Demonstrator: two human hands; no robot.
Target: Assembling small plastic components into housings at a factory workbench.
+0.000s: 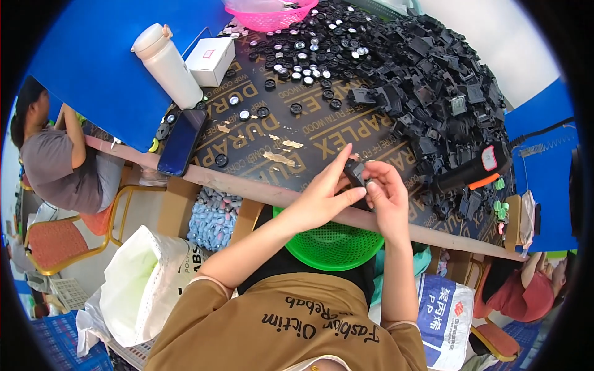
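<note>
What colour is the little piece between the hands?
The little piece is black, in the head view.

Just over the near edge of the table, the left hand and the right hand held a small black part between their fingers. A heap of black plastic pieces covered the right end, with a black handheld tool against it. Black round pieces spread toward the far edge, where a pink basket stood. A white bottle and a phone occupied the left end; a green basket sat below the near edge.
</note>
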